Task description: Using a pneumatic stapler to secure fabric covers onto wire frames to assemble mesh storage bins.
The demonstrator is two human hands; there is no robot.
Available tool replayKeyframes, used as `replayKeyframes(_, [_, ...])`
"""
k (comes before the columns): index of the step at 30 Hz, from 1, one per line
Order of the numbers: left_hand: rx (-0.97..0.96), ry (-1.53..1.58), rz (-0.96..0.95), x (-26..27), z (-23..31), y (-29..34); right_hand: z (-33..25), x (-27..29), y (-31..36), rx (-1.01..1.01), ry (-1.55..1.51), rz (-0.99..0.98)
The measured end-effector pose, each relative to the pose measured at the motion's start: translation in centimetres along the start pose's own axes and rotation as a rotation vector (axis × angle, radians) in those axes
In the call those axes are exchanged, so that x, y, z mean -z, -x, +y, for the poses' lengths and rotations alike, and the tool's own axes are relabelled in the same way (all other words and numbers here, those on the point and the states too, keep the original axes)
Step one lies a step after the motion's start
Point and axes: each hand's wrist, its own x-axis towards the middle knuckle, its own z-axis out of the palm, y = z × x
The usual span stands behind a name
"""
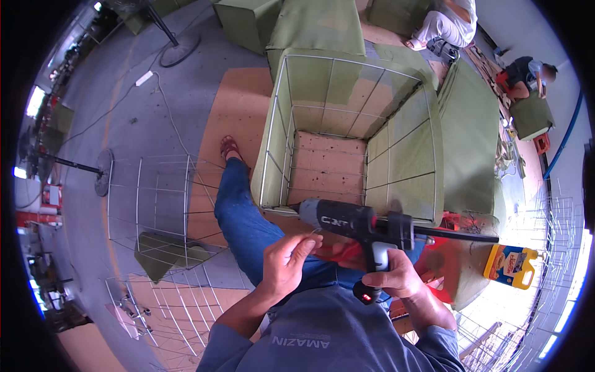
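My right hand point(396, 273) is wrapped around the handle of a black-and-grey cordless power gun point(341, 218), held level in front of me. Its nose points left, at the near edge of the wire frame. A long black bar point(458, 234) sticks out to the right behind the gun. My left hand point(288, 260) is closed in a pinch just below the gun's nose; what its fingertips hold is too small to name. Beyond the gun, between my legs, stands an open box-shaped wire frame point(355, 123) with green fabric point(406, 139) around its sides.
More wire frames point(186, 211) stand at the left, a green piece point(158, 254) among them. A yellow jug point(511, 266) is at the right, near stacked wire grids point(558, 248). Green-covered boxes point(319, 28) lie ahead. Two people point(455, 22) sit farther off. A cable point(167, 111) crosses the floor.
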Motion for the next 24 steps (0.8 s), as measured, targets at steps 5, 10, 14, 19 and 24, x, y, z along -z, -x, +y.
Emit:
replayKeyframes(5, [-0.016,0.035,0.087,1.3,-0.7,0.0,-0.7,-1.1,-3.6,0.043,0.068,-0.136])
replayKeyframes(10, [0.063,0.171,0.149,2.5,-1.1,0.2,-1.3,-2.8,-5.2,-0.011,0.124,-0.140])
replayKeyframes(14, [0.065,0.160,0.145,2.6,-1.8,0.4,-1.2,-2.7,-5.6,-0.043,0.291,-0.136])
replayKeyframes(19, [0.072,0.262,0.159,2.3,-2.4,0.5,-1.3,-3.2,-5.3,-0.080,0.331,-0.097])
replayKeyframes(24, [0.065,0.283,0.155,2.0,-2.7,0.5,-1.6,-3.8,-4.9,-0.025,0.371,-0.086])
